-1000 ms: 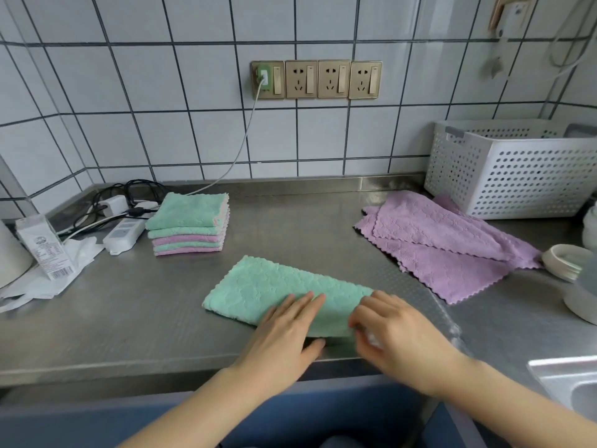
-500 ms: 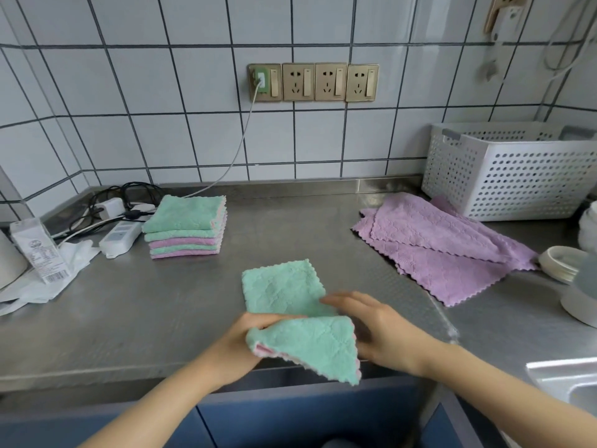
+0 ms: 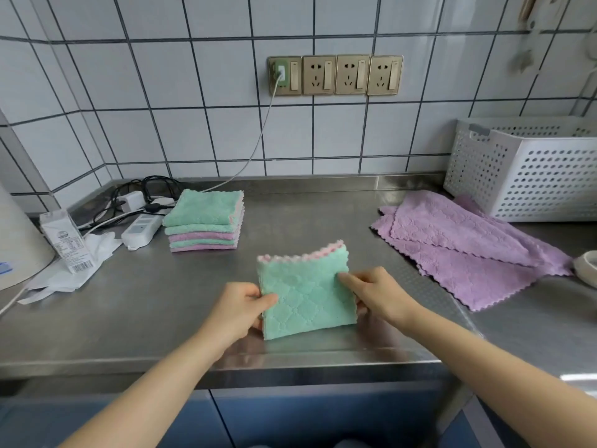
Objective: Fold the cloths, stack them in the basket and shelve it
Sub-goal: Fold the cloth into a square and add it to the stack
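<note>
A green cloth [image 3: 307, 294] with a pink edge is folded into a square and held just above the steel counter [image 3: 129, 318]. My left hand [image 3: 240, 307] pinches its left side, thumb on top. My right hand [image 3: 376, 294] grips its right side, index finger lying across the top. A stack of folded green and purple cloths [image 3: 203, 221] stands at the back left. Two unfolded purple cloths [image 3: 465, 244] lie overlapped at the right. The white perforated basket [image 3: 529, 176] stands behind them against the wall.
A white power strip [image 3: 142, 231] with black cables, a small carton [image 3: 66, 240] and crumpled white plastic [image 3: 69, 273] sit at the left. A white dish [image 3: 586, 266] is at the right edge. Wall sockets [image 3: 336, 75] hang above, one with a cable plugged in.
The green cloth went from a long strip flat on the counter to a square: my hands folded it in half and now hold it up by both sides.
</note>
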`<state>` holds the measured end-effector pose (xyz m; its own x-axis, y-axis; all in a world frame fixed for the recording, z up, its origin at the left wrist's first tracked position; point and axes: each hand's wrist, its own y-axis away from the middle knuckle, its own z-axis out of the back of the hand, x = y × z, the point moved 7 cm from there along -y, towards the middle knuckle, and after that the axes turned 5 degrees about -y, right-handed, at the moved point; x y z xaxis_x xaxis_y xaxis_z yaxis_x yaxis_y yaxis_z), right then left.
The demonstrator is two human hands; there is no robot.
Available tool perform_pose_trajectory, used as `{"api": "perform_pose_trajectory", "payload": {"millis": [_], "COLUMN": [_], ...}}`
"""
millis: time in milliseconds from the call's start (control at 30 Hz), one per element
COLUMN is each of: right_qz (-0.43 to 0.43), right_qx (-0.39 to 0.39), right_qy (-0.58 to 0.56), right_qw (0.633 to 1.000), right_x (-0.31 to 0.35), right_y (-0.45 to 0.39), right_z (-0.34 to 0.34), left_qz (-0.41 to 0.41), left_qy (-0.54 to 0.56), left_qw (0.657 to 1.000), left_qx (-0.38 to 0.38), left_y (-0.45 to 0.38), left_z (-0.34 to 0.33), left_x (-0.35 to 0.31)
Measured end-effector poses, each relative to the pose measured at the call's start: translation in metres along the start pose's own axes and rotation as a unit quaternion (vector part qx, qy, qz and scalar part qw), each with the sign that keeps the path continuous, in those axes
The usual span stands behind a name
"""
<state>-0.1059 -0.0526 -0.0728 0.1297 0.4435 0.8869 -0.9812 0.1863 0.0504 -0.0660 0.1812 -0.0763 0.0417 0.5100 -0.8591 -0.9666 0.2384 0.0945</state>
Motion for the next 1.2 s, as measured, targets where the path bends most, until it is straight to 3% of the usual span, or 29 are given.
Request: {"api": "perform_pose_trajectory", "payload": {"millis": [100,233,400,667,767,833,933,1000,1067,1200], "right_qz": [-0.047,-0.037,0.005,-0.049,-0.039,0.007,0.168,0.23,0.193,0.079], "right_qx": [-0.044,-0.082,-0.118,-0.076,-0.084,-0.111,-0.114,-0.081,-0.023,0.031], "right_qy": [0.131,0.227,0.274,0.306,0.313,0.365,0.422,0.433,0.433,0.415], "right_qw": [0.989,0.97,0.954,0.948,0.945,0.924,0.884,0.868,0.88,0.906], "right_x": [-0.002,-0.001,0.012,0.004,0.007,0.017,0.036,0.037,0.027,-0.003], "right_y": [-0.02,-0.02,-0.015,-0.029,-0.026,-0.022,-0.016,-0.013,-0.014,-0.015], "right_z": [-0.009,-0.016,-0.021,-0.027,-0.023,-0.022,-0.041,-0.055,-0.059,-0.046], "left_qz": [0.064,0.025,-0.018,0.0,-0.047,-0.14,-0.275,-0.251,-0.18,-0.121], "left_qy": [-0.012,-0.09,-0.113,-0.196,-0.275,-0.338,-0.392,-0.421,-0.414,-0.395], "left_qw": [0.998,0.993,0.989,0.974,0.947,0.911,0.866,0.869,0.892,0.911], "left_qx": [-0.001,-0.071,-0.096,-0.118,-0.161,-0.19,-0.146,-0.069,-0.015,-0.003], "left_y": [-0.016,-0.017,-0.016,-0.025,-0.021,-0.01,0.002,0.0,-0.004,0.0], "left_z": [-0.003,0.0,0.001,0.0,0.006,0.004,-0.014,-0.024,-0.024,-0.021], "left_x": [0.013,0.011,0.01,0.01,0.001,-0.013,-0.027,-0.02,-0.004,0.008]}}
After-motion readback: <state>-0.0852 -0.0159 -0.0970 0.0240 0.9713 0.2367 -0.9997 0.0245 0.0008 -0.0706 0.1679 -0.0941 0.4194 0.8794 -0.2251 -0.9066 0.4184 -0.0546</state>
